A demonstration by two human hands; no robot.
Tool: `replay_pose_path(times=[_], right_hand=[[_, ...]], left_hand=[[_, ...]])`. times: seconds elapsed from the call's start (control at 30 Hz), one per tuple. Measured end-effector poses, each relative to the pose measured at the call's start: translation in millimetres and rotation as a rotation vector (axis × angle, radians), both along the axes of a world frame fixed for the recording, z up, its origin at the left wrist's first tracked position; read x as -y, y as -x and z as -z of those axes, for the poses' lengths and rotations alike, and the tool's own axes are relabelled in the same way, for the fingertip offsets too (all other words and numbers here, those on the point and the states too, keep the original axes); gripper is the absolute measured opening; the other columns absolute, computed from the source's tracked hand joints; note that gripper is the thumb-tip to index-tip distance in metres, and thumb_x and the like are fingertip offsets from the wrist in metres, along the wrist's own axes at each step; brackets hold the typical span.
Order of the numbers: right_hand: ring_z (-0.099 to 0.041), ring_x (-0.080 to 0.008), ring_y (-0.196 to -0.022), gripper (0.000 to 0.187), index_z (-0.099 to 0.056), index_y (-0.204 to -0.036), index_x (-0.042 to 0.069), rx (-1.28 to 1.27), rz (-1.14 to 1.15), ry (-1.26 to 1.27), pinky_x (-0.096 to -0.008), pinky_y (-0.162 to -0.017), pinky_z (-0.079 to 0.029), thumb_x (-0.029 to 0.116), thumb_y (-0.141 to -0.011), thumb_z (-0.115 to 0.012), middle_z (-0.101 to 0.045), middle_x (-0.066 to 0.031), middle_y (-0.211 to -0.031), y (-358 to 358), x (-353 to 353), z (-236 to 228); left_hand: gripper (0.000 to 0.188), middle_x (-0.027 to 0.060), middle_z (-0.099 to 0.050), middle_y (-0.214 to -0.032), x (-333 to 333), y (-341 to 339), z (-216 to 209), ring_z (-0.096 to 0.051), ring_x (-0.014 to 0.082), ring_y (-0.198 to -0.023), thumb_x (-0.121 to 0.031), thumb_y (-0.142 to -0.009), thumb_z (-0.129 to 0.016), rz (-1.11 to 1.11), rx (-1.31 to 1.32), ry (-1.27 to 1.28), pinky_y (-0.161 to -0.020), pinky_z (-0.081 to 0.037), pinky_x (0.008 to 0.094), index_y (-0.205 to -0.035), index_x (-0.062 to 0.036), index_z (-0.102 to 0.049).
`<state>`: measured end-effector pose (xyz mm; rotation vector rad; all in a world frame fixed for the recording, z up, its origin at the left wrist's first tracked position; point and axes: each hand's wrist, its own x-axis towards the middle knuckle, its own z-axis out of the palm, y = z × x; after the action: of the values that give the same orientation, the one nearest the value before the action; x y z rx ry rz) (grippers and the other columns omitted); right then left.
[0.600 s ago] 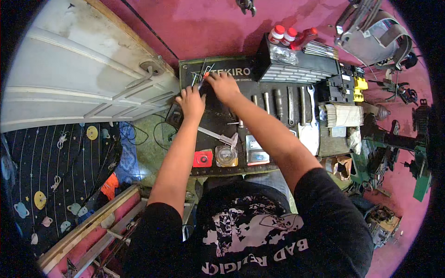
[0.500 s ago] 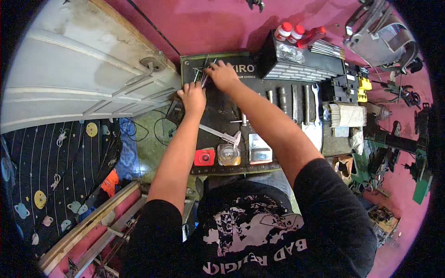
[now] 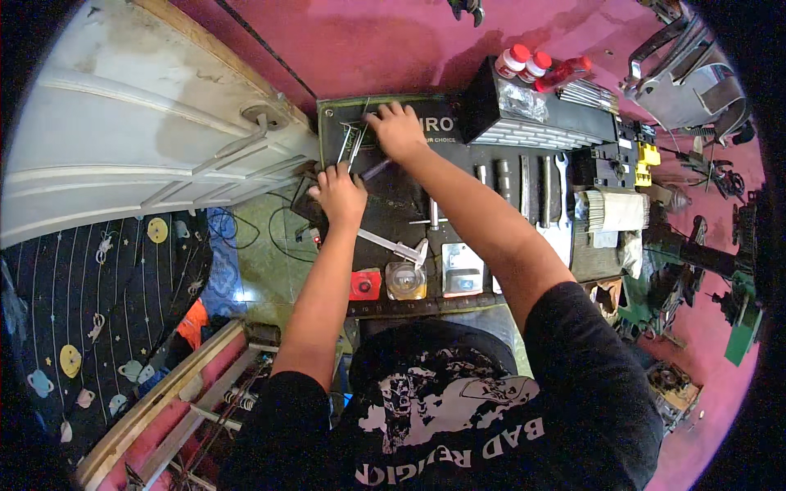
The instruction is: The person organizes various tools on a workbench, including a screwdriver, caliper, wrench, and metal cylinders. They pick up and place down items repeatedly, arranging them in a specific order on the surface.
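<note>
Several thin metal rods with bent ends, like hex keys (image 3: pixel 352 147), lie close together at the far left of a dark work mat (image 3: pixel 409 188). My left hand (image 3: pixel 340 198) rests at their near ends, fingers apart and seeming to touch them. Just right of their far ends is my right hand (image 3: pixel 399 135), palm down with spread fingers; what lies under its fingertips is partly hidden. A dark slim bar (image 3: pixel 377 170) lies between my hands. Below my left hand is a caliper (image 3: pixel 401 250), slanting across the mat.
A T-handle tool (image 3: pixel 431 214), sockets (image 3: pixel 503 180) and wrenches (image 3: pixel 563 188) lie to the right. Small packs (image 3: pixel 405 281) line the near edge. A dark box (image 3: pixel 532 123) bears red-capped bottles (image 3: pixel 513 59). A white door (image 3: pixel 188 139) stands at the left.
My left hand has drawn slightly nearer, off the rods' middle, so more of them shows. My right hand has shifted a little to the right. The view has moved slightly.
</note>
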<state>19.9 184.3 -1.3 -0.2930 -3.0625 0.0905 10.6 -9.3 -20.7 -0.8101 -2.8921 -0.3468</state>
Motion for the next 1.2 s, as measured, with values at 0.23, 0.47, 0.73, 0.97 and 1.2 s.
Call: replay_pose_path(times=[0.23,0.47,0.73,0.97,1.2], right_hand=[[-0.052,-0.0258,-0.130,0.031,-0.073,-0.123,0.021,0.125,-0.159,-0.119,-0.0468,-0.105,-0.042,0.024,-0.098,-0.056,-0.061,-0.0071,-0.135,31.1,-6.5,-8.4],[-0.056,-0.0250,-0.122,0.029,-0.070,-0.118,0.016,-0.054,-0.246,-0.151,-0.0438,-0.100,-0.044,0.021,-0.093,-0.056,-0.063,-0.0063,-0.128,-25.6,-16.2,-24.0],[-0.060,-0.0365,-0.100,0.032,-0.070,-0.112,0.007,-0.256,0.060,0.487,-0.0448,-0.084,-0.052,0.003,-0.080,-0.066,-0.063,-0.0153,-0.106,-242.2,23.5,-78.8],[-0.069,-0.0293,-0.084,0.012,-0.076,-0.101,0.000,-0.282,0.305,0.979,-0.0386,-0.079,-0.053,0.003,-0.090,-0.073,-0.074,-0.0165,-0.092,-394.4,24.5,-116.2],[-0.068,-0.0191,-0.094,0.015,-0.075,-0.105,-0.002,-0.488,0.413,1.279,-0.0321,-0.087,-0.052,0.009,-0.096,-0.072,-0.073,-0.0099,-0.102,-419.5,-11.4,-163.8]], left_hand=[[0.018,0.0054,-0.071,-0.098,16.1,15.0,3.2,-0.061,0.0273,-0.100,-0.018,-0.083,-0.075,0.040,0.038,0.025,-0.085,-0.037,0.0498,-0.100,-0.0124,-0.075],[0.014,0.0012,-0.074,-0.096,36.4,10.4,-56.8,-0.062,0.0263,-0.098,-0.024,-0.083,-0.078,0.123,0.030,-0.143,-0.086,-0.037,0.0477,-0.095,-0.0161,-0.079],[0.013,0.0086,-0.076,-0.089,43.9,-97.1,-145.0,-0.068,0.0153,-0.082,-0.009,-0.083,-0.085,0.067,0.601,-0.736,-0.079,-0.052,0.0313,-0.088,-0.0030,-0.075],[0.028,0.0138,-0.077,-0.110,-23.9,-231.2,-181.7,-0.071,0.0264,-0.102,-0.015,-0.085,-0.082,0.415,0.823,-0.711,-0.091,-0.053,0.0394,-0.110,-0.0040,-0.077],[0.025,0.0152,-0.074,-0.092,-66.3,-288.8,-178.3,-0.068,0.0316,-0.091,-0.019,-0.085,-0.081,0.672,0.621,-0.463,-0.081,-0.053,0.0426,-0.102,-0.0027,-0.077]])
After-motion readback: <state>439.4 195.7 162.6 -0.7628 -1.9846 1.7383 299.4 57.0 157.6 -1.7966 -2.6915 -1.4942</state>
